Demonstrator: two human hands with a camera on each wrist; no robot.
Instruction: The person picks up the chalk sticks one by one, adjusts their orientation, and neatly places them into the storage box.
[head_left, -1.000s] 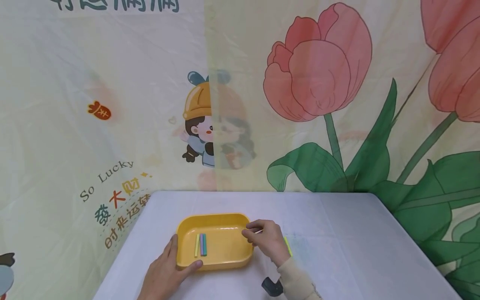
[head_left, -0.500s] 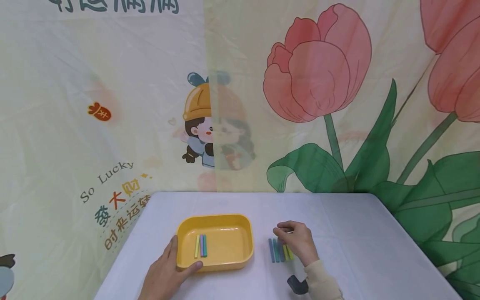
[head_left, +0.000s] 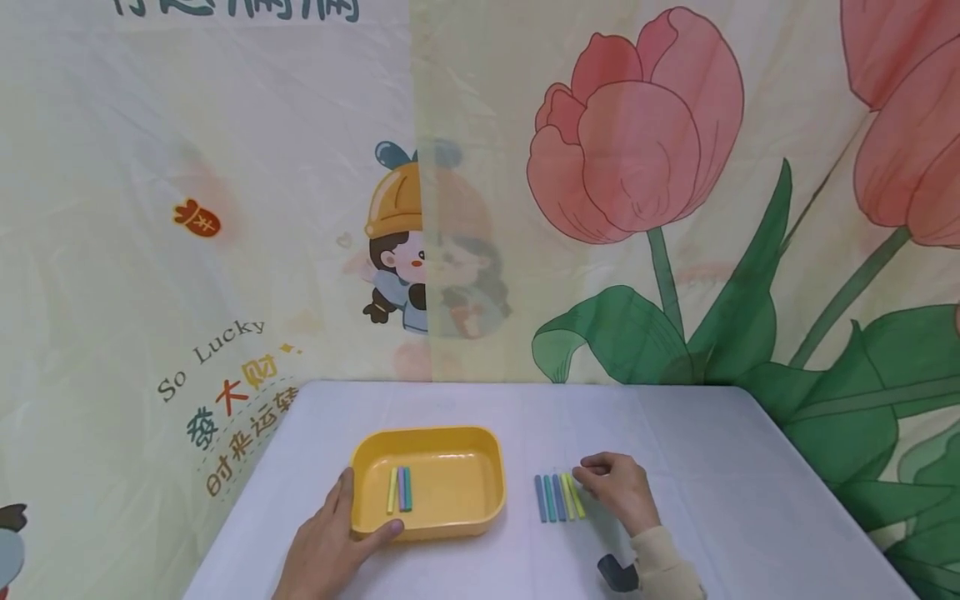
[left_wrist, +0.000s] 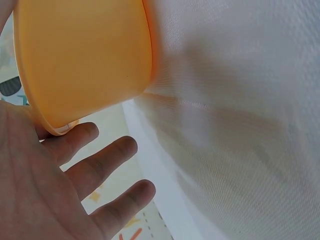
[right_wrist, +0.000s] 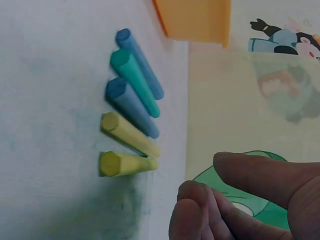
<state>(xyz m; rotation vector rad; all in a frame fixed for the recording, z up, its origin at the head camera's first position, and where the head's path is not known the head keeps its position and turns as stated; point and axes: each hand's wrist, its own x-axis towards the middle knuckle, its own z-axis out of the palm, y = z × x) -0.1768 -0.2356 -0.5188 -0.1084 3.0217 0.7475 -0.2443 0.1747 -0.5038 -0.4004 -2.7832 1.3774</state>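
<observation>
In the head view, my left hand rests against the left front corner of a yellow tray, thumb on its front rim. The left wrist view shows its fingers straight and spread beside the tray wall. Three chalk sticks, yellow, purple and teal, lie side by side inside the tray. Right of it, several more chalk sticks in blue, teal and yellow-green form a row on the table. My right hand hovers at the row's right end, thumb and index finger apart, nothing between them.
A white cloth covers the table. Behind it hangs a printed backdrop with tulips and a cartoon figure. A dark strap piece shows by the right wrist.
My right hand has moved right, from the tray's right rim to the far end of the chalk row, uncovering the chalk sticks. The left hand and tray have stayed put.
</observation>
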